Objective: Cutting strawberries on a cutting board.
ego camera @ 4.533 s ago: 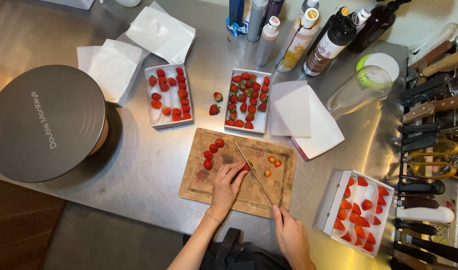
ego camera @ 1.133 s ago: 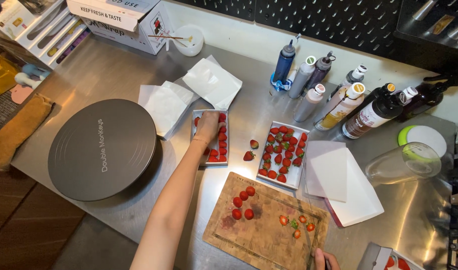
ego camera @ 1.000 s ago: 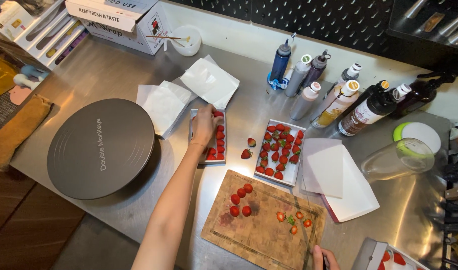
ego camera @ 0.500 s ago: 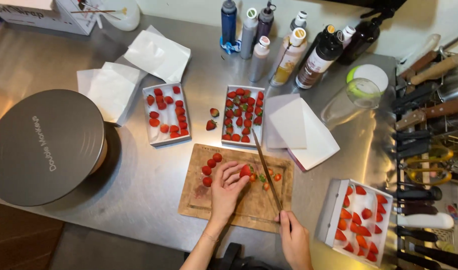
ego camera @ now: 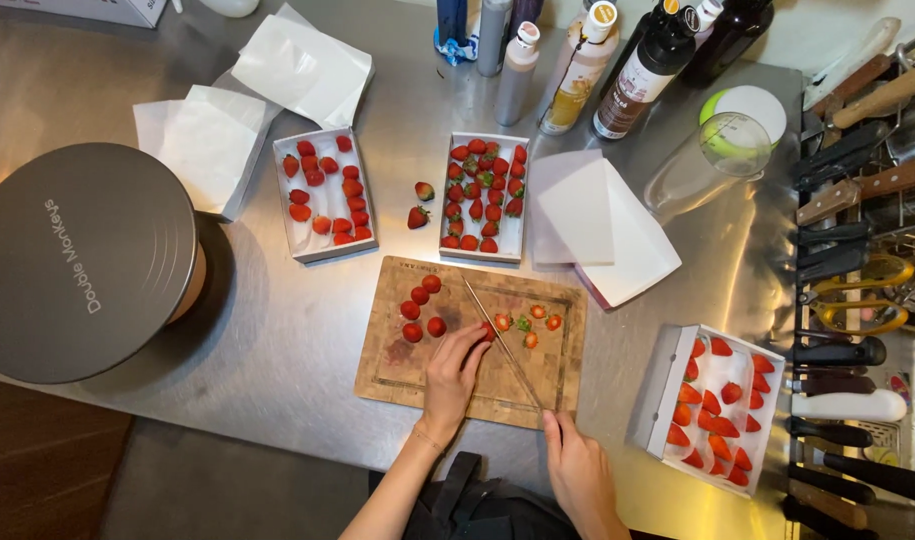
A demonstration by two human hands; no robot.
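Two hands on the cutting board [ego camera: 407, 375]: your left hand [ego camera: 451, 372] pinches a strawberry [ego camera: 487, 332], your right hand [ego camera: 575, 468] grips the knife [ego camera: 502, 340] touching it.

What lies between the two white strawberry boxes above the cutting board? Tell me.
In the head view, two loose strawberries lie on the steel table between the left box and the middle box.

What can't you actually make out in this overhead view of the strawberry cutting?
- Strawberry under the left hand: the fingers cover most of it.
- Knife handle: hidden inside the right hand, so its grip can't be judged.
- Bottles: tops cut off by the upper edge.
- Knife rack: cut off by the right edge.
- Trimmed bits on the cutting board: too small to identify.
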